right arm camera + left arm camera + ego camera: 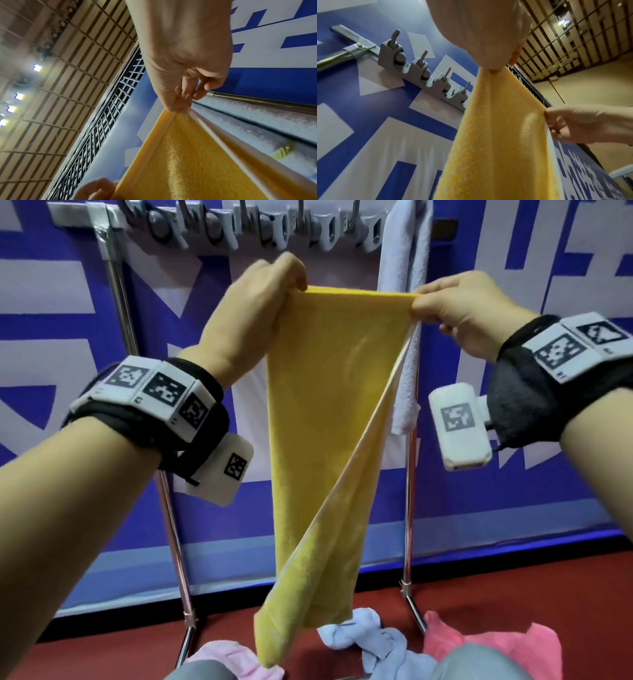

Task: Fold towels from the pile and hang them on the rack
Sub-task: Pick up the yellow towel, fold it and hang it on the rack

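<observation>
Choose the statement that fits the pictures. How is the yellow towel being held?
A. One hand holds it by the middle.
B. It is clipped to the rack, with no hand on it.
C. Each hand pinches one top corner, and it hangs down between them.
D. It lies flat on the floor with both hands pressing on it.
C: the left hand and right hand each pinch a top corner of the yellow towel, which hangs between them in front of the rack.

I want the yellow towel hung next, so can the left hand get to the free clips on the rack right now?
Probably yes: the left hand pinches the yellow towel just below the clips, nothing between.
</observation>
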`<state>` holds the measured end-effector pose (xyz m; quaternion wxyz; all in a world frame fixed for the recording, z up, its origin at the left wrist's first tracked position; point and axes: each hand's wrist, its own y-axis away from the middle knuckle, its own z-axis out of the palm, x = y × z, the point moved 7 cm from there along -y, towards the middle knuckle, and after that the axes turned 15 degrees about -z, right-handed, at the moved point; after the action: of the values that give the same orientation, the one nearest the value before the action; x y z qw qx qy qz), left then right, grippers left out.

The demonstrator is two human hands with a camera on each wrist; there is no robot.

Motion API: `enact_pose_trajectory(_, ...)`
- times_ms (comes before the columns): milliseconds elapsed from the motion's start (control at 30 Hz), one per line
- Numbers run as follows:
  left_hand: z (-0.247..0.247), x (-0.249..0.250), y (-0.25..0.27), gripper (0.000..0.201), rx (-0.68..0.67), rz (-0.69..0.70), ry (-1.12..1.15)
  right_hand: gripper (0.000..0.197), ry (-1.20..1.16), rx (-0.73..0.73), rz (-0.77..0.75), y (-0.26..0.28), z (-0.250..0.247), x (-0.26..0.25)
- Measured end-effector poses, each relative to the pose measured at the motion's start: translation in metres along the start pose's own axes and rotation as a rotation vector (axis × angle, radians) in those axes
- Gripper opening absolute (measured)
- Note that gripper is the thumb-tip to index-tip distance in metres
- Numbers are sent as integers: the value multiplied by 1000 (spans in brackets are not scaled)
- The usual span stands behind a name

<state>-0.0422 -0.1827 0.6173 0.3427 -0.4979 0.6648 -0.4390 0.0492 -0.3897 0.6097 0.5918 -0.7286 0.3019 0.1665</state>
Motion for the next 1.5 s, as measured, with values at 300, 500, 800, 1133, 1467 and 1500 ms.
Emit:
enact_pose_trajectory(300,4,-14,3,16,-181,105,-250,18,-7,-31,34,-5,9,-2)
enact_pose_trajectory(500,9,-14,25,24,-227,361,-317,30,25,-96,9,-2,23,-4)
enact_pose_trajectory(800,12,-17,21,18,-196,9,172,23,59,-60,93,4,18,27)
enact_pose_trajectory(1133,46,-17,31,27,-706,-487,893,22,-21,-64,121,4,16,31)
enact_pose_trajectory(1467,49,-26,41,12,-846,-562,1056,30,-30,-77,153,11,31,35)
enact_pose_trajectory(1500,50,-28,42,12,-864,-551,948,29,-28,-92,157,13,33,37)
